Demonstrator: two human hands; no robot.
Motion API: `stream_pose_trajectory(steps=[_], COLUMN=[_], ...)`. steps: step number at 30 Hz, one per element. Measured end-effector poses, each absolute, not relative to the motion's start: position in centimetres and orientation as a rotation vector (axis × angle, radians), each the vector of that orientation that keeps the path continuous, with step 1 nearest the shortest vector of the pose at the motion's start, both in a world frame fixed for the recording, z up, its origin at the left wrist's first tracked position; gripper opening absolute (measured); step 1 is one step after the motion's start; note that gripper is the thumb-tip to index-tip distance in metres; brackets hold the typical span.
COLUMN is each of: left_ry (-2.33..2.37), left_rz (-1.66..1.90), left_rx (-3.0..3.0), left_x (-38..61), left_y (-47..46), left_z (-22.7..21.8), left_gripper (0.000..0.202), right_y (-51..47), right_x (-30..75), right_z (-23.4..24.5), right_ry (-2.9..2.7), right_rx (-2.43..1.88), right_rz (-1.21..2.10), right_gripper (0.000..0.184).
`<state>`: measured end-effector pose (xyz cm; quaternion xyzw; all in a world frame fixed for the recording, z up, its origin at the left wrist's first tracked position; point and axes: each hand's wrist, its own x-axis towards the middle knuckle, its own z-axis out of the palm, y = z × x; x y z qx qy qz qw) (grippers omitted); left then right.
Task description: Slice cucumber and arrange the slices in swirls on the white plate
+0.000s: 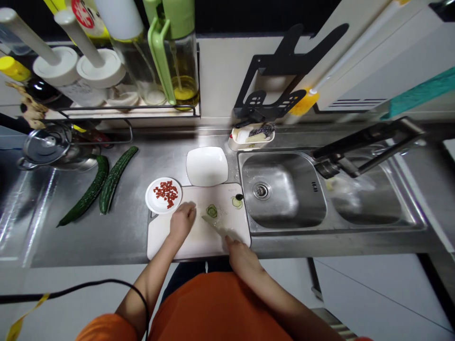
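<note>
My right hand (244, 258) grips a kitchen knife (215, 226) by its handle, the blade pointing up and left over the cutting board (192, 239). Thin cucumber slices (212, 210) lie by the knife tip. Near the board's right edge are another pale slice (237, 203) and a dark green cucumber end (239, 196). My left hand (182, 220) is curled closed over the board's left half, with nothing visible in it. Just beyond it, a round white plate (149, 201) of diced red pieces (166, 193) overlaps the board's corner.
A white square dish (207, 166) sits behind the board. Two whole cucumbers (117, 179) lie to the left near a lidded steel pot (48, 144). To the right is a double sink (284, 189) with a black faucet (355, 147). Oil bottles (185, 90) and jars stand on a rack.
</note>
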<state>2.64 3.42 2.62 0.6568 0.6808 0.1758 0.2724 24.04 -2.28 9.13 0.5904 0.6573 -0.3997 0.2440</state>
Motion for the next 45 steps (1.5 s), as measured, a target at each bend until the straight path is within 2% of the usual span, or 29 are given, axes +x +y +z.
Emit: stream_pose_trajectory(steps=[3, 10, 24, 34, 41, 45], left_ry=[1.575, 1.298, 1.249, 1.327, 1.485, 1.615], left_rz=[0.467, 0.173, 0.077, 0.157, 0.466, 0.526], left_rx=[1.751, 1.911, 2.013, 1.85, 1.607, 1.42], left_x=[3.7, 5.8, 6.5, 5.9, 3.5, 2.7], left_y=[4.9, 7.7, 8.5, 7.9, 5.8, 4.0], left_z=[2.3, 2.1, 2.6, 2.9, 3.1, 2.3], left_gripper=[0.014, 0.027, 0.026, 0.015, 0.017, 0.014], right_y=[-2.2, -2.1, -2.3, -2.2, -2.0, -2.1], right_x=[23.9, 23.6, 23.8, 23.9, 24.1, 24.4], right_z=[9.3, 9.6, 9.5, 9.6, 9.7, 9.3], right_ry=[1.798, 1.782, 1.773, 1.792, 1.779, 1.814], right_rx=[1.613, 1.611, 1.626, 1.627, 1.622, 1.615], right_rz=[-1.074, -1.077, -1.07, -1.066, -1.089, -1.091], right_gripper=[0.049, 0.05, 0.048, 0.047, 0.048, 0.052])
